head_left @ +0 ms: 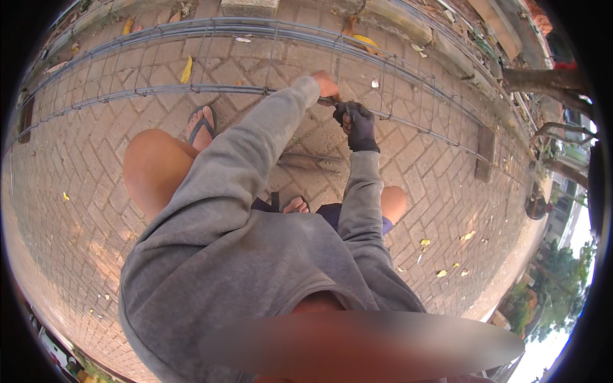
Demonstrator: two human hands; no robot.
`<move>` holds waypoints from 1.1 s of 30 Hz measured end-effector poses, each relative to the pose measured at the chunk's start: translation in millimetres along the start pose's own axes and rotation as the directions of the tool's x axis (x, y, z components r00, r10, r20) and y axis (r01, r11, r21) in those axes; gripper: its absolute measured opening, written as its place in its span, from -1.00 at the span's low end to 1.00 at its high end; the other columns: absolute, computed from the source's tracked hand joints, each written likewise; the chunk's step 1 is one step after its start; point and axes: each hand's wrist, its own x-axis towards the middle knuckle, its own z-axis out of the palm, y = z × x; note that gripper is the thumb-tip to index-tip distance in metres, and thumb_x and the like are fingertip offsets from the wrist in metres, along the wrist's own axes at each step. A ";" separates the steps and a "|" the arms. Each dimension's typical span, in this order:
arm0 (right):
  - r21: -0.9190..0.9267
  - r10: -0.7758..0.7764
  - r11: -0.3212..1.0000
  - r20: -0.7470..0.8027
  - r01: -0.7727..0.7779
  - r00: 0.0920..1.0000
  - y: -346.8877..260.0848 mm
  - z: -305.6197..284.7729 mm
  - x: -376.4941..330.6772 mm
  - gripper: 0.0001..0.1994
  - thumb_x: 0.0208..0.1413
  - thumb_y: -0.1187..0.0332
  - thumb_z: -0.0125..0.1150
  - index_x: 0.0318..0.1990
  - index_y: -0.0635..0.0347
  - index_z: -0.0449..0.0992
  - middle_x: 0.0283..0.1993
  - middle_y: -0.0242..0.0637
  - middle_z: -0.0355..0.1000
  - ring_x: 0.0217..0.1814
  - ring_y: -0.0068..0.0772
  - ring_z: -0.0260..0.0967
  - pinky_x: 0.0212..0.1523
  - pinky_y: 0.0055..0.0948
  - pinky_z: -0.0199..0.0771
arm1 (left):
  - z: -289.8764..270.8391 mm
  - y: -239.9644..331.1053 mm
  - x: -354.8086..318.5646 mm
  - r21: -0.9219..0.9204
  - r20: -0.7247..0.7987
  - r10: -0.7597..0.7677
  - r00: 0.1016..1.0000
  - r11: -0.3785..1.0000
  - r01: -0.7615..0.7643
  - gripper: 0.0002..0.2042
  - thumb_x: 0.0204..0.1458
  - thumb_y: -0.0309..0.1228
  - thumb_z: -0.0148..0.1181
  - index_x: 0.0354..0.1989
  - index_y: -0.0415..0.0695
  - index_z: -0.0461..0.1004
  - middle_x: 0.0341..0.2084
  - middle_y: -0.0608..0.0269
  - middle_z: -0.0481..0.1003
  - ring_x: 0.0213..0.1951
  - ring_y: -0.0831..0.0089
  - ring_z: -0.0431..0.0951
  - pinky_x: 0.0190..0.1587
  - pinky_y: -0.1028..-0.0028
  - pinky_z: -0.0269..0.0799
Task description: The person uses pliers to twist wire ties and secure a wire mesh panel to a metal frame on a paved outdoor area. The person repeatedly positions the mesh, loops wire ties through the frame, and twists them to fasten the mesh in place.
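Note:
A long cage of thin steel bars (pixel 172 89), with square wire stirrups (pixel 270 60) along it, lies across the paving in front of me. My left hand (pixel 326 85), bare, is closed at the cage's near bar. Just to its right is my right hand (pixel 359 122), in a dark glove with some fingertips uncovered. Its fingers are curled tight around something small and dark at that bar. The two hands nearly meet, and what lies within each grip is too hidden to name.
Blocks (pixel 485 154) prop the cage near its ends. Beyond it runs a stone kerb (pixel 396 22), with a tree trunk (pixel 543 80) at the right. My sandalled foot (pixel 202 127) is close to the near bar. Yellow leaves (pixel 186 70) lie scattered on the brick paving (pixel 83 172).

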 end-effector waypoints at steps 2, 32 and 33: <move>0.310 0.161 0.937 0.034 -0.164 0.986 17.2 -8.8 -2.1 -0.79 0.36 0.26 0.11 -0.12 0.18 0.57 -0.54 -0.47 0.34 -0.66 -0.59 0.18 -0.66 -0.49 0.18 | 1.6 0.6 -2.3 -0.302 0.096 -0.168 0.981 0.934 0.190 -0.65 0.04 -0.14 0.44 -0.36 -0.28 0.70 -0.46 0.14 0.69 -0.50 0.40 0.65 -0.33 0.41 0.55; -0.879 0.789 0.108 -0.208 -0.464 0.578 41.5 22.2 -89.0 -0.55 0.21 -0.01 0.18 -0.06 0.23 0.62 -0.26 -0.21 0.60 -0.20 -0.35 0.59 -0.09 -0.20 0.52 | -11.0 5.9 -19.8 -0.303 0.079 -0.134 0.988 0.941 0.152 -0.68 -0.02 -0.16 0.49 -0.56 -0.18 0.66 -0.67 0.29 0.61 -0.73 0.51 0.47 -0.61 0.44 0.38; -0.855 0.780 0.170 -0.187 -0.490 0.597 27.8 13.6 -100.8 -0.58 0.20 0.02 0.20 -0.07 0.24 0.61 -0.28 -0.24 0.59 -0.22 -0.38 0.57 -0.12 -0.25 0.52 | -9.5 6.5 -22.0 -0.324 0.072 -0.135 0.988 0.934 0.151 -0.68 0.00 -0.15 0.47 -0.55 -0.18 0.66 -0.66 0.29 0.61 -0.72 0.51 0.48 -0.61 0.43 0.39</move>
